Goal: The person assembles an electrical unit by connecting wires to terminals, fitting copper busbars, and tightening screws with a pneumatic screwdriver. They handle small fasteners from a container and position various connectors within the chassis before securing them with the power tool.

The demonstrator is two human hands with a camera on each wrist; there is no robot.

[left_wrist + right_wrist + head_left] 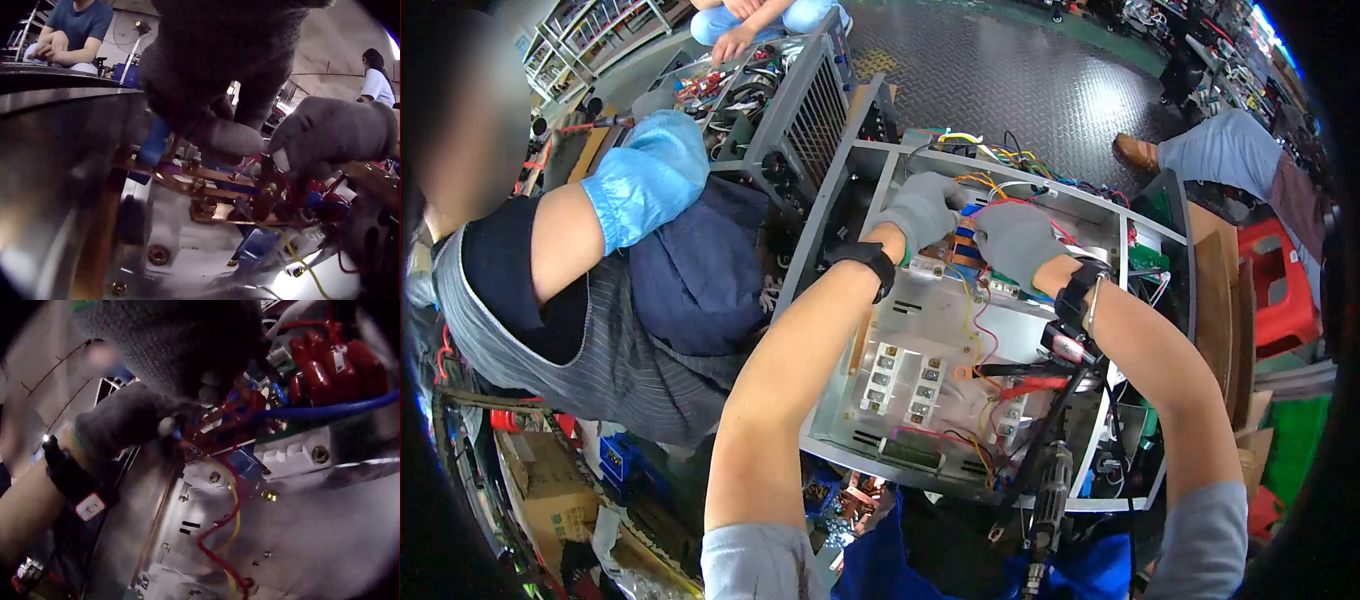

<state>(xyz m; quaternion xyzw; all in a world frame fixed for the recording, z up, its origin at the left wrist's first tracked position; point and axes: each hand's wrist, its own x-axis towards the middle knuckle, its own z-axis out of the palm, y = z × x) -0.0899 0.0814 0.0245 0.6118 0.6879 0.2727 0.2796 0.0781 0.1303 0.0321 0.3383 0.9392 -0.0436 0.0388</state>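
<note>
Both hands wear grey knitted gloves and meet over copper busbars (pixel 212 187) at the far end of an open metal cabinet (pixel 880 185). My left hand (pixel 925 205) comes in from the left, its fingers bent down over the bars beside a blue strip (pixel 154 144). Opposite it, my right hand (pixel 1015 240) pinches a thin red wire (pixel 234 440) close to the left fingertips. What the left fingertips hold I cannot tell; the gloves hide it. Bolts show along the bars, above a white block (pixel 187 240). A yellow wire (pixel 236 519) hangs beside the red one.
White terminal blocks (pixel 880 380) stand on the cabinet floor. A power screwdriver (pixel 1050 490) lies at the near edge. Red-sleeved parts (pixel 337 369) and a blue cable (pixel 331 411) sit beside the right hand. A person in a blue sleeve (pixel 650 165) is close on the left; a red stool (pixel 1280 290) stands right.
</note>
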